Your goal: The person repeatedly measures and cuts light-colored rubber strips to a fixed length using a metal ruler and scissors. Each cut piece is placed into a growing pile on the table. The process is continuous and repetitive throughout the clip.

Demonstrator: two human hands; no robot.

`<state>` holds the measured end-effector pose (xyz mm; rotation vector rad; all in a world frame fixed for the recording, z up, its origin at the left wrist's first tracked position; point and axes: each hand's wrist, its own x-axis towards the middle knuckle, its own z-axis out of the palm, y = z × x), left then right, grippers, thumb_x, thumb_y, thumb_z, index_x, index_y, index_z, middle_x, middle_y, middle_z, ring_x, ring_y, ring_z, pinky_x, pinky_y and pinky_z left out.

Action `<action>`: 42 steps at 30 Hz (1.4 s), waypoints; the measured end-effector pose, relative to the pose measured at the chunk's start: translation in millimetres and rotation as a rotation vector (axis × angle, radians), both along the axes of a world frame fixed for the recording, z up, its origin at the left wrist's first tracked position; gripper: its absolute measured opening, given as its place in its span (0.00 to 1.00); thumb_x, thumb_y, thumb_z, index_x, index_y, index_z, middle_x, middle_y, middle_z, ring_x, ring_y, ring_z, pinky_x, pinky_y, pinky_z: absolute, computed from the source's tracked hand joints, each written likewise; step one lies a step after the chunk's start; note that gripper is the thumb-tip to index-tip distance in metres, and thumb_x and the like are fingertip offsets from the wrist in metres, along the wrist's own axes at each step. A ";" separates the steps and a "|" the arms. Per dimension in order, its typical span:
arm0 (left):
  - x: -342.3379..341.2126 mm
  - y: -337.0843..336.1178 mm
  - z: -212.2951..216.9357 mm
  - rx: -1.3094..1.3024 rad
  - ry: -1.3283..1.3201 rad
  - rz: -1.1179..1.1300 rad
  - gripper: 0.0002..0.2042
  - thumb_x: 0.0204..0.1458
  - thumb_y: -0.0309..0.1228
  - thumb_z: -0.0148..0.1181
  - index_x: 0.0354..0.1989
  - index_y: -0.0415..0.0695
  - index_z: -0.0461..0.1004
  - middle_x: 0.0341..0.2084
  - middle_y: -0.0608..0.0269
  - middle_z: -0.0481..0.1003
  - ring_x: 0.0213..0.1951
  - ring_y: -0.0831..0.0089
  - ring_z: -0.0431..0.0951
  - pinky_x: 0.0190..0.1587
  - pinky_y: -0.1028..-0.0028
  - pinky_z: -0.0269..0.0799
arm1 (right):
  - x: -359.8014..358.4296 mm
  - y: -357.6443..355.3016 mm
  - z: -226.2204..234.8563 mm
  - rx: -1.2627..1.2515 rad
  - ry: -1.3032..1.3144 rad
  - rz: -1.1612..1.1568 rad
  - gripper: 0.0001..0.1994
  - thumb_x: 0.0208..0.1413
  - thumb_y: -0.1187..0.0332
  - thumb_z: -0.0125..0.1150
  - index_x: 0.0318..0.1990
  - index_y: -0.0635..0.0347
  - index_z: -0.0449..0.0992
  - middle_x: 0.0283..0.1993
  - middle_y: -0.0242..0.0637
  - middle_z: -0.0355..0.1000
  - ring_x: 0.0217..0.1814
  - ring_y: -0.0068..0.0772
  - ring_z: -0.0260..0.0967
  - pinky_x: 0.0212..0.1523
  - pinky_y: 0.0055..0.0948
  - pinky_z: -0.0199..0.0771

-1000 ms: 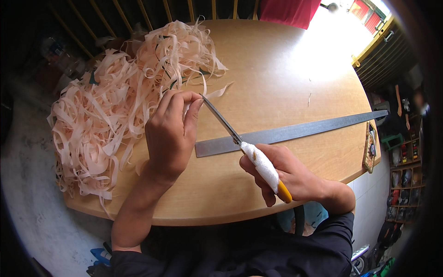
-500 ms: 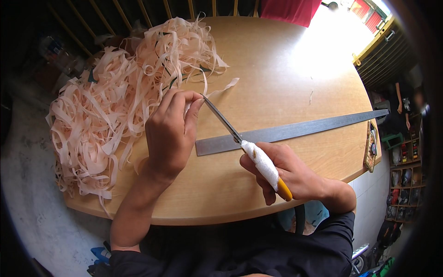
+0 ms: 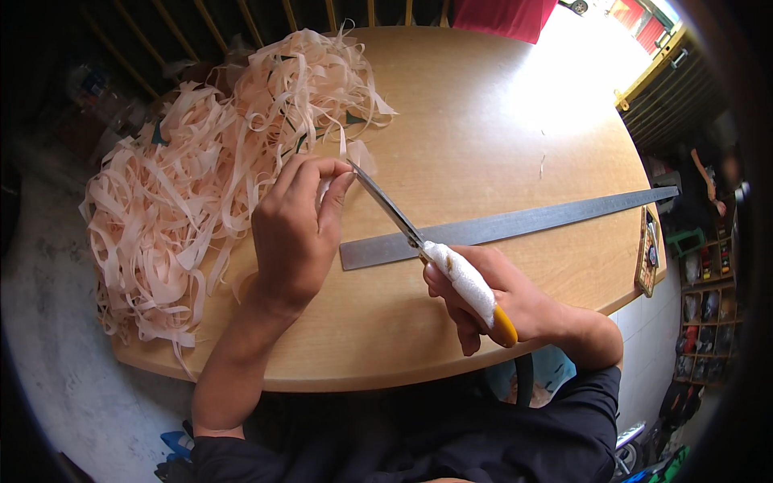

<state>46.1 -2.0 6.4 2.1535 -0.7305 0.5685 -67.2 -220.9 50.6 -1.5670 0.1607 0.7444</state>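
My right hand [image 3: 503,290] grips a pair of scissors [image 3: 393,211] whose handle is wrapped in white cloth with a yellow end. The narrow blades lie close together and point up and left, their tips at the fingertips of my left hand [image 3: 298,221]. That hand is pinched closed beside a pale peach ribbon strip [image 3: 360,154], which shows just past the blade tips; the fingers hide most of what they hold. A large tangled heap of peach ribbon [image 3: 185,193] covers the left of the table, with a few dark green bits in it.
A long steel ruler [image 3: 515,225] lies across the wooden table [image 3: 459,105], passing beneath the scissors. Near the right edge is a small tray-like item [image 3: 646,253]. Red cloth [image 3: 499,18] hangs at the far edge. Shelves with small compartments [image 3: 708,322] stand at right.
The ribbon piece beyond the blades stretched out to the right before; now it is bunched closer to the blade tips. My right hand has shifted slightly right; my left is nearly still.
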 end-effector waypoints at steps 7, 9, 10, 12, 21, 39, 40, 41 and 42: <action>-4.0 -2.5 -0.9 0.008 -0.073 -0.041 0.06 0.58 0.23 0.69 0.40 0.40 0.78 0.36 0.59 0.81 0.30 0.62 0.79 0.32 0.66 0.72 | 1.0 6.2 6.7 -0.002 0.012 -0.017 0.20 0.75 0.49 0.53 0.42 0.60 0.69 0.21 0.27 0.65 0.19 0.23 0.72 0.20 0.25 0.72; -4.7 -3.6 -1.4 0.019 -0.108 -0.054 0.07 0.56 0.24 0.70 0.40 0.41 0.78 0.36 0.59 0.80 0.32 0.57 0.82 0.33 0.63 0.75 | 0.4 7.3 8.5 -0.007 0.001 -0.015 0.20 0.75 0.49 0.52 0.42 0.59 0.68 0.20 0.27 0.64 0.19 0.24 0.72 0.20 0.26 0.72; -4.6 -4.4 -1.9 0.020 -0.138 -0.068 0.07 0.56 0.23 0.70 0.39 0.41 0.78 0.35 0.59 0.80 0.31 0.58 0.82 0.33 0.63 0.74 | -0.1 7.1 9.5 -0.013 0.000 -0.014 0.20 0.75 0.49 0.51 0.41 0.59 0.67 0.20 0.26 0.63 0.19 0.24 0.72 0.20 0.26 0.72; -3.9 -6.2 -2.8 0.025 -0.194 -0.089 0.07 0.55 0.23 0.71 0.39 0.41 0.78 0.35 0.60 0.80 0.30 0.59 0.81 0.32 0.63 0.73 | -0.8 5.7 10.6 -0.005 0.005 -0.007 0.20 0.75 0.49 0.51 0.40 0.58 0.66 0.20 0.26 0.63 0.19 0.24 0.72 0.20 0.26 0.71; -3.3 -6.4 -4.4 0.073 -0.213 -0.117 0.07 0.56 0.20 0.70 0.40 0.39 0.78 0.35 0.57 0.80 0.30 0.60 0.81 0.31 0.65 0.75 | -1.2 2.7 -1.0 -0.030 -0.038 0.027 0.30 0.72 0.40 0.50 0.45 0.66 0.70 0.21 0.37 0.70 0.20 0.30 0.75 0.21 0.29 0.69; 6.7 43.3 15.9 0.367 0.048 0.061 0.06 0.56 0.18 0.60 0.41 0.37 0.77 0.42 0.51 0.77 0.47 0.52 0.79 0.50 0.59 0.73 | 34.9 -40.5 -25.9 -0.854 -0.831 -0.381 0.20 0.57 0.59 0.75 0.37 0.72 0.78 0.24 0.43 0.75 0.24 0.32 0.73 0.27 0.35 0.72; 4.1 41.1 15.4 0.389 0.022 0.051 0.07 0.55 0.18 0.61 0.42 0.38 0.78 0.43 0.52 0.76 0.49 0.53 0.77 0.53 0.59 0.72 | 39.9 -47.6 -27.3 -0.946 -0.810 -0.411 0.20 0.56 0.59 0.76 0.40 0.72 0.79 0.26 0.44 0.77 0.26 0.34 0.75 0.29 0.36 0.74; 0.1 37.9 14.5 0.412 -0.001 0.040 0.08 0.55 0.19 0.61 0.42 0.39 0.78 0.43 0.53 0.75 0.51 0.53 0.76 0.55 0.59 0.71 | 44.1 -54.5 -28.7 -1.028 -0.817 -0.435 0.21 0.55 0.59 0.76 0.42 0.72 0.80 0.27 0.44 0.79 0.27 0.36 0.77 0.32 0.36 0.76; -3.2 33.9 13.3 0.427 -0.028 0.028 0.09 0.54 0.19 0.62 0.43 0.41 0.79 0.44 0.53 0.75 0.53 0.54 0.75 0.57 0.59 0.69 | 48.1 -62.6 -28.7 -1.083 -0.788 -0.440 0.21 0.54 0.59 0.77 0.43 0.71 0.81 0.28 0.44 0.80 0.29 0.37 0.79 0.35 0.36 0.77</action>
